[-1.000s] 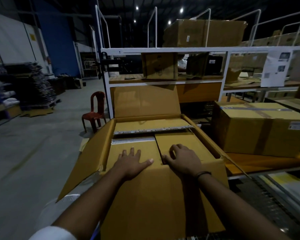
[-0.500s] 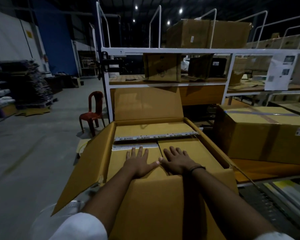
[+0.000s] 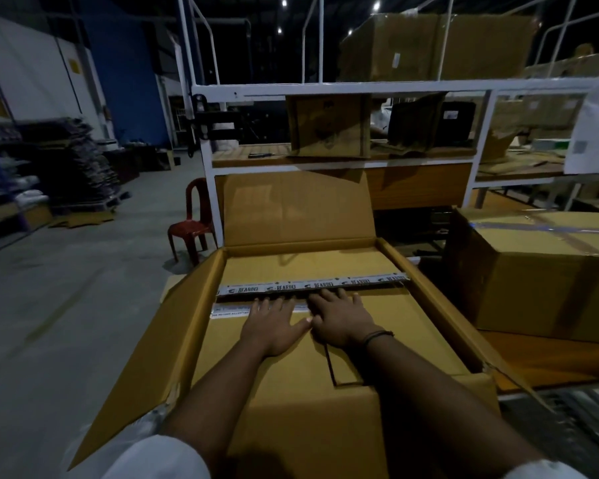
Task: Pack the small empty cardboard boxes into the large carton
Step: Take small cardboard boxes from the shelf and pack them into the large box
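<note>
Both hands flat, palms down, fingers spread, gripping nothing. Left hand (image 3: 274, 326) rests on top of the left brown flat cardboard box (image 3: 229, 340); right hand (image 3: 339, 323) rests on the right brown flat cardboard box (image 3: 412, 326). Thumbs touching over the seam btwn the two. Judged: pressing down to seat the top layer level w/ the rim, so flaps can close later.

Large open brown corrugated carton (image 3: 325, 426) sits directly under and around both hands. Far flap upright beyond the fingertips; left flap splayed outward left of left hand, keeping the opening clear.

Just beyond the fingertips: third brown small box w/ white printed tape strip (image 3: 312, 283), lying across the far end. A dark gap shows btwn it and the near pair.

Carton appears nearly full; no loose small boxes near either hand. Well right of right hand: sealed brown taped carton (image 3: 547, 271) on orange tabletop (image 3: 550, 357).
</note>
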A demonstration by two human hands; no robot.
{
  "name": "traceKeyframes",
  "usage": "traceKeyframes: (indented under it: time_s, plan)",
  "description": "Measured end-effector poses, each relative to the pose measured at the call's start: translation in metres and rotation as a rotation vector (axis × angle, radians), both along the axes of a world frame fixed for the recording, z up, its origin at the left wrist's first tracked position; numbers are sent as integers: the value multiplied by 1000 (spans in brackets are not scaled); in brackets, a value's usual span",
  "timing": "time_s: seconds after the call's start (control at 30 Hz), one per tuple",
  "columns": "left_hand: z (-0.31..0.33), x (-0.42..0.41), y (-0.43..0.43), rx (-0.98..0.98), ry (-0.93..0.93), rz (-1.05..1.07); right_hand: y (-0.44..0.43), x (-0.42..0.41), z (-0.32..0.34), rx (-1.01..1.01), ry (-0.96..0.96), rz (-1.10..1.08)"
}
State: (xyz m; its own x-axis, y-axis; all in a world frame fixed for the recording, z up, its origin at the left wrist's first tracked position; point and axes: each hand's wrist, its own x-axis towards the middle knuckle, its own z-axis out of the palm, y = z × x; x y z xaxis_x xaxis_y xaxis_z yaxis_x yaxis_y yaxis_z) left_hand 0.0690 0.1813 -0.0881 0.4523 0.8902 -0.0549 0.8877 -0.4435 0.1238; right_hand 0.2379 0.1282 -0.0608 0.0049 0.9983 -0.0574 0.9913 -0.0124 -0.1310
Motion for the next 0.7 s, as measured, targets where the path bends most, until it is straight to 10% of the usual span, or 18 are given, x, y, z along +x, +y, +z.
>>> traceKeyframes:
  time_s: [0.7]
  plan:
    - [-5,-7,9,59,-73,-59,-8,-51,61,105,-373,25]
